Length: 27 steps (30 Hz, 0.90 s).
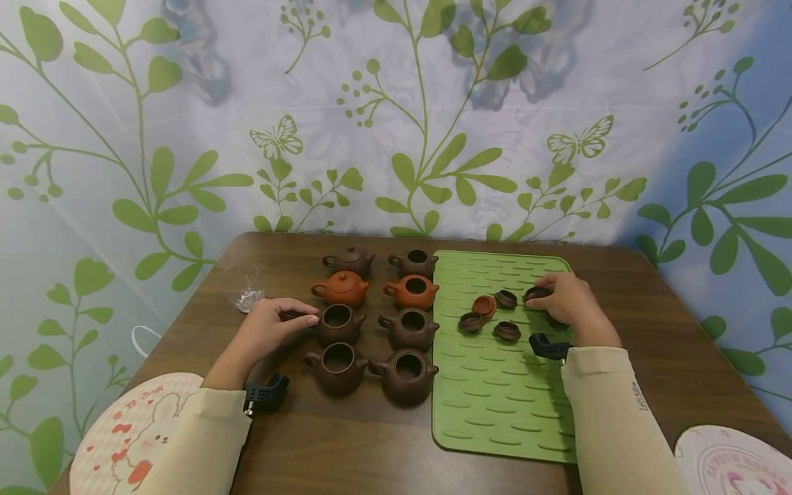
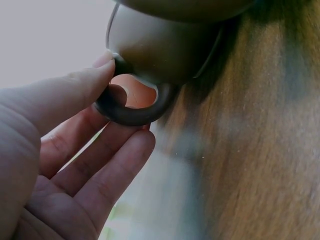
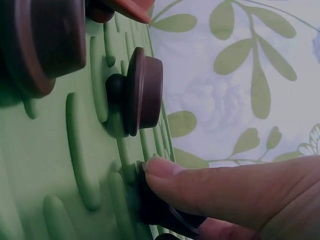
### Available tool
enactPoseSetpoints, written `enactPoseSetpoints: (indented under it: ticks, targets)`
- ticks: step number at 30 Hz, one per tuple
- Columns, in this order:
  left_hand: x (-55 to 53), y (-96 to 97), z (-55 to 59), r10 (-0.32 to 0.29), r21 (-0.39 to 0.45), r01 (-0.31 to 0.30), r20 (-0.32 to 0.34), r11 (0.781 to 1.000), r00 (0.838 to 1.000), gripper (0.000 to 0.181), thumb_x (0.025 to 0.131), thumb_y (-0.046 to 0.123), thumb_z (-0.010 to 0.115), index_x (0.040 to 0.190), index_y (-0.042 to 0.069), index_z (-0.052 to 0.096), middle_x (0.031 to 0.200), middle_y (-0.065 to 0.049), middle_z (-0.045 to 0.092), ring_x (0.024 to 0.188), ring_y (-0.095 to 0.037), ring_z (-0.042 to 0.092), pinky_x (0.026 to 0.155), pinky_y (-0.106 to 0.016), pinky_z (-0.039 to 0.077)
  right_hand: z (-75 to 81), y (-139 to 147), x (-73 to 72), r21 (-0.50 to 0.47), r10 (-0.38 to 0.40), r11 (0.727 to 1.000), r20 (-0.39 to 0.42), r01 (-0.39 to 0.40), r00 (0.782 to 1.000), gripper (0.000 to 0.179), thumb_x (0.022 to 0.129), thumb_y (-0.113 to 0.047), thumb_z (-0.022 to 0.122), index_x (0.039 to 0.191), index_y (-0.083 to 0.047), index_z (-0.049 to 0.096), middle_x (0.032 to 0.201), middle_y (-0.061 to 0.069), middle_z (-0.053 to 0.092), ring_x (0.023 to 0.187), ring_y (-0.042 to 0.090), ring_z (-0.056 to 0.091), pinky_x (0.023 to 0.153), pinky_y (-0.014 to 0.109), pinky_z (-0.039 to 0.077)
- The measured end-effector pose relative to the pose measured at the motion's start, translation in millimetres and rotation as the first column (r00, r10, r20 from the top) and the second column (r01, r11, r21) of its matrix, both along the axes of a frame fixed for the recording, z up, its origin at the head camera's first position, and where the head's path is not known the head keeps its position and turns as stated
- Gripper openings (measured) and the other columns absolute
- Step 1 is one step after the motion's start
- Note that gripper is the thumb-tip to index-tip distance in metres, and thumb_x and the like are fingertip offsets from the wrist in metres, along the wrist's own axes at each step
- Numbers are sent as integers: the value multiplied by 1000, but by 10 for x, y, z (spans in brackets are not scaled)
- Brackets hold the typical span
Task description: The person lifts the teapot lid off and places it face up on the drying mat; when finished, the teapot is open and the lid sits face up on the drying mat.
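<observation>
My left hand (image 1: 272, 328) pinches the handle (image 2: 137, 114) of a dark brown lidless teapot (image 1: 340, 330), thumb on top and fingers below. My right hand (image 1: 572, 304) holds a dark brown teapot lid (image 1: 537, 294) between thumb and fingers, over the green mat (image 1: 476, 405); in the right wrist view that lid (image 3: 165, 212) is partly hidden by the thumb. Several loose lids lie knob down on the mat, among them an orange lid (image 1: 485, 306) and a dark lid (image 1: 507, 331). Another dark lid (image 1: 557, 323) shows partly beneath my right hand.
Teapots stand in two columns left of the mat. An orange teapot (image 1: 343, 289) and a dark teapot (image 1: 350, 261) at back left wear lids; an orange lidless teapot (image 1: 414, 292) is beside them. A clear glass (image 1: 244, 289) stands left. Round placemats (image 1: 136, 405) lie at the front corners.
</observation>
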<state>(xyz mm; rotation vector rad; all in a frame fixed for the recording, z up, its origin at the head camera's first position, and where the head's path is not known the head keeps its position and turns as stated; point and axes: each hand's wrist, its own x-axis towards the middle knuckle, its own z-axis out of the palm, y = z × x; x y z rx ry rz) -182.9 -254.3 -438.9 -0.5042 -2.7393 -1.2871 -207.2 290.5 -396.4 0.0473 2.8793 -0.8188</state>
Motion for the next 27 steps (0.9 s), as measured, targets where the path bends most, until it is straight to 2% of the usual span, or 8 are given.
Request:
enactPoseSetpoints:
  ticks: [8, 15, 27]
  targets:
    - [2, 1, 2, -3, 2, 3, -1, 1000, 1000, 16, 95, 25, 83, 108, 16, 84, 105, 2, 77, 92, -17, 71, 80, -35, 58, 4, -16, 1, -14, 2, 1000, 25, -1, 1000, 61, 100, -20, 77, 146, 10, 53, 143, 41, 47, 130, 61, 42, 99, 70, 43]
    - [10, 2, 9, -9, 6, 9, -7, 1000, 1000, 16, 96, 24, 83, 108, 15, 84, 103, 2, 77, 90, -16, 71, 77, -32, 58, 0, 7, -16, -19, -5, 1000, 48, 5, 999, 63, 101, -25, 75, 148, 10, 51, 145, 40, 46, 130, 61, 43, 100, 69, 43]
    - [6, 6, 19, -3, -4, 3, 2, 1000, 1000, 16, 96, 25, 83, 108, 15, 84, 104, 2, 77, 90, -16, 70, 77, -33, 58, 31, 56, -1, -9, -2, 1000, -25, 2, 1000, 57, 109, -33, 62, 144, 12, 55, 138, 38, 55, 125, 58, 49, 98, 68, 45]
